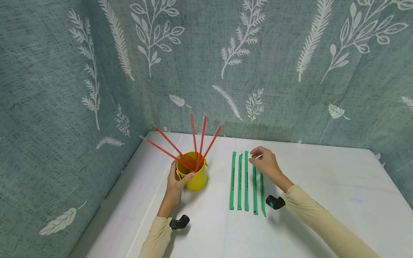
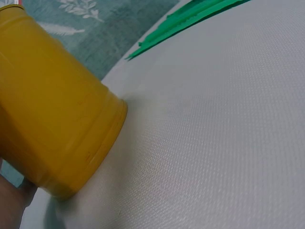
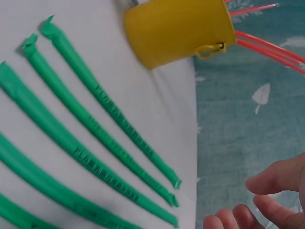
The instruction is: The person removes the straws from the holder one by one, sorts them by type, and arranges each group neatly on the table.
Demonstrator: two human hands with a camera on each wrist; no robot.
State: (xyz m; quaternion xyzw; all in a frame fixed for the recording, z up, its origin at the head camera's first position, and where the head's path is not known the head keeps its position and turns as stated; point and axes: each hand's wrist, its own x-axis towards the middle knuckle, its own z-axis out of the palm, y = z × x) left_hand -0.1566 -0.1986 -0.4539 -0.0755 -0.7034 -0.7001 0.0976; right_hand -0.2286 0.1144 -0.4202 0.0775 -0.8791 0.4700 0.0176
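A small yellow metal bucket (image 1: pixel 198 181) stands on the table, and my left hand (image 1: pixel 174 184) grips its left side with the thumb at the rim. Several red straws (image 1: pixel 170 141) in clear wrappers lean out of the bucket, fanned left and right. To the right, several green paper-wrapped straws (image 1: pixel 232 181) lie side by side in a row, lengthwise away from me. My right hand (image 1: pixel 267 164) hovers over the far ends of the right-hand green straws. In the right wrist view its thumb (image 3: pixel 279 179) and fingers are loosely bent, with nothing between them.
The white table (image 1: pixel 322 186) meets a green-grey cloth backdrop (image 1: pixel 274 71) with white leaf prints at the back and left. Each wrist carries a black camera, one on the left (image 1: pixel 179 222) and one on the right (image 1: pixel 275 202).
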